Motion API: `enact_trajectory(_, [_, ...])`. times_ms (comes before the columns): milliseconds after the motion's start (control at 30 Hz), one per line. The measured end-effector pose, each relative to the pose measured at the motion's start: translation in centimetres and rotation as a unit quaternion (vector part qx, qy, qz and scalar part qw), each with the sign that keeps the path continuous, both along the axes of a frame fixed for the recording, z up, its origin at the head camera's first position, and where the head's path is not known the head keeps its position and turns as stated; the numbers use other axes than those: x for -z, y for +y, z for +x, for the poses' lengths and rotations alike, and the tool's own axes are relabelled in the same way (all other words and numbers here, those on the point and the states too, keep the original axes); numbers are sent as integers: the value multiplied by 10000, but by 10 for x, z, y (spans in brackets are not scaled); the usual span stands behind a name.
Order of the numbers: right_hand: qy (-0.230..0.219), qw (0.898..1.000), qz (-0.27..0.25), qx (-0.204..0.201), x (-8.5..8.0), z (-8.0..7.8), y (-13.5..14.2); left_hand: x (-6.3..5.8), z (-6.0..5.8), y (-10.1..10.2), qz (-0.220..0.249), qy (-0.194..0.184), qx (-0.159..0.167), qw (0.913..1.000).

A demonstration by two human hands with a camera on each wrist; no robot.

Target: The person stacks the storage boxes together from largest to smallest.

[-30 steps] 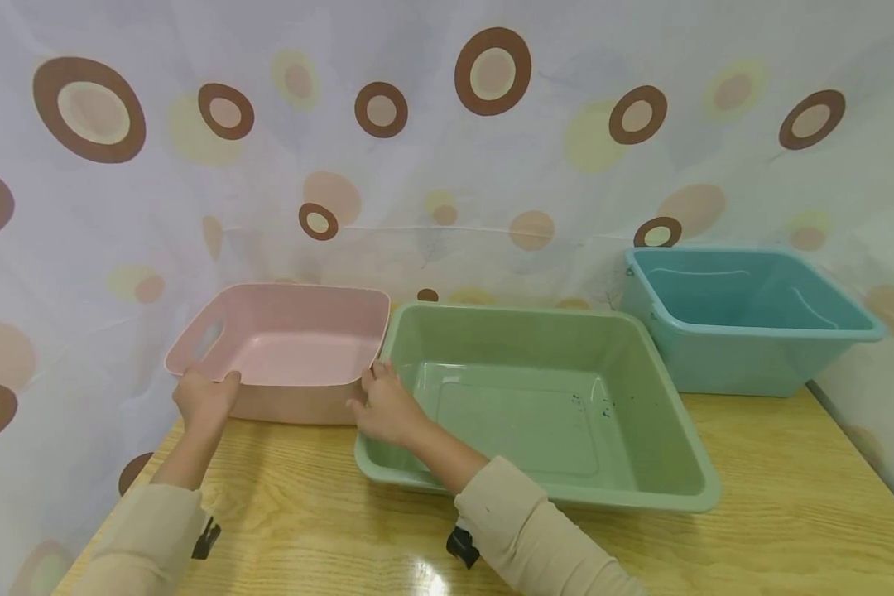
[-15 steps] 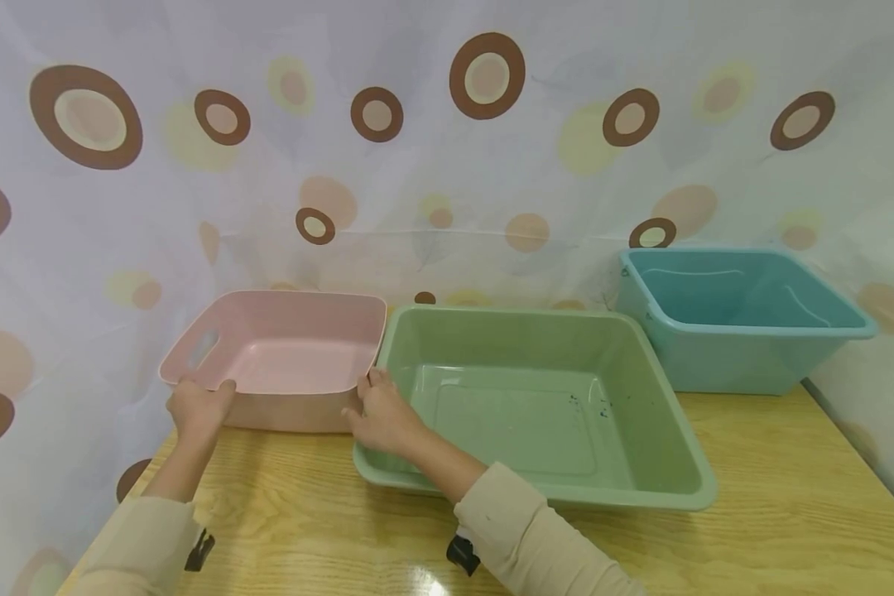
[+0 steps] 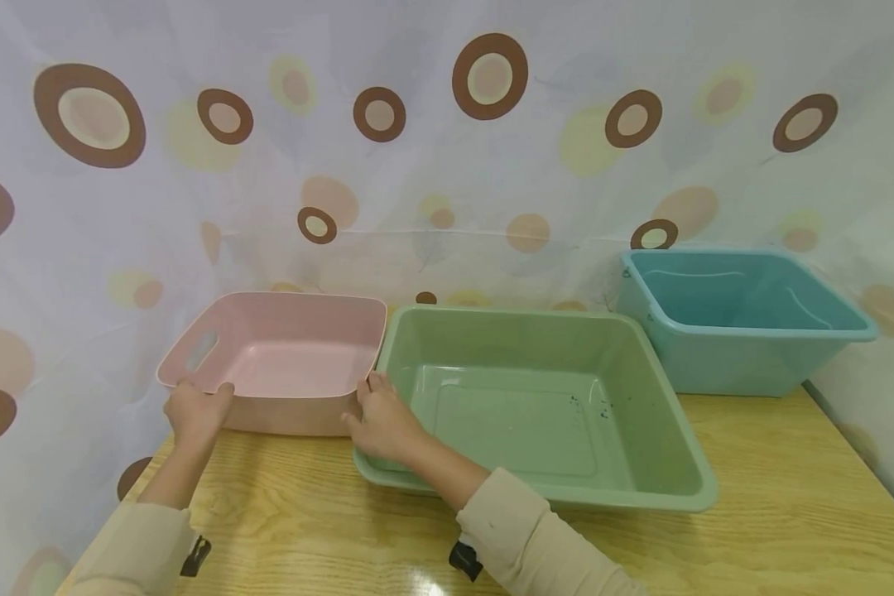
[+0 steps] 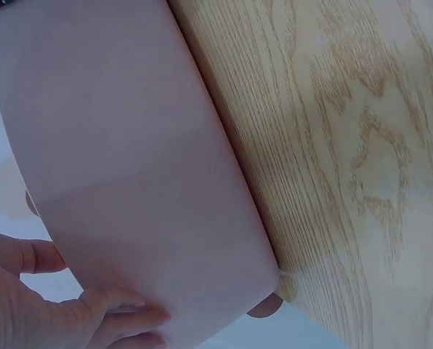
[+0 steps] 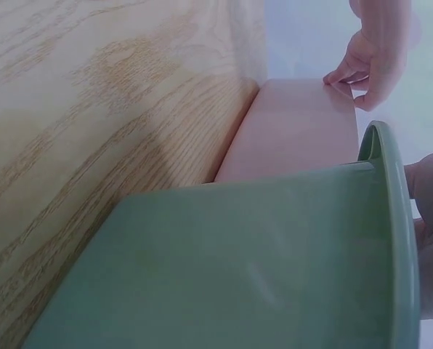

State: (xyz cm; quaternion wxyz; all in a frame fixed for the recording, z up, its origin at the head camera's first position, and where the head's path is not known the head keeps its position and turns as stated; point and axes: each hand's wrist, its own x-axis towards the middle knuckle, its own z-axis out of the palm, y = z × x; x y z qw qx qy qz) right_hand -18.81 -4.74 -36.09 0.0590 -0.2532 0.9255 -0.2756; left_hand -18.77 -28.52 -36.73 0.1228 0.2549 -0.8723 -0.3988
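A pink plastic storage bin (image 3: 290,414) with a handle slot in its left side stands at the left of the table. My left hand (image 3: 196,411) pinches its front left rim; the left wrist view shows thumb and fingers (image 4: 133,323) on either side of that wall. At the bin's front right corner, my right hand (image 3: 385,418) holds the rim, its wrist passing over the green basin (image 3: 517,422). That basin stands right beside the pink bin. In the right wrist view, the basin's rim (image 5: 402,240) hides part of the right hand.
A deeper blue tub (image 3: 745,360) stands at the back right, close to the green basin. Behind everything hangs a patterned curtain (image 3: 432,165). Bare wood tabletop (image 3: 298,513) shows in front of the containers and at the right.
The pink bin has shifted slightly toward me and to the left, with both hands keeping their places on its rim. The view has also moved a little; the green basin and blue tub look unmoved.
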Motion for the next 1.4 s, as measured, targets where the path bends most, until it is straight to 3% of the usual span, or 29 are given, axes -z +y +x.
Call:
enact_trajectory(700, [-129,9998,-160,43,-1,12,-1,-6,12,0,-35,-158,110,9998])
enact_trajectory(1033, [119,9998,5,159,4,20,-1,-3,15,-3,-51,-147,210,9997])
enact_trajectory(1133, [403,9989,75,247,5,20,-3,-2,16,-6,-244,-267,404,9985])
enact_trajectory(1233, [1124,9932,34,310,5,19,-4,-4,17,-11,-584,-575,588,9949])
enact_trajectory(1333, [1988,9791,-129,408,5,18,-6,-5,17,-18,-1104,-754,710,9885])
enact_trajectory(1400, [2505,9666,-208,506,6,17,-9,-4,17,-24,-1513,-502,889,9832])
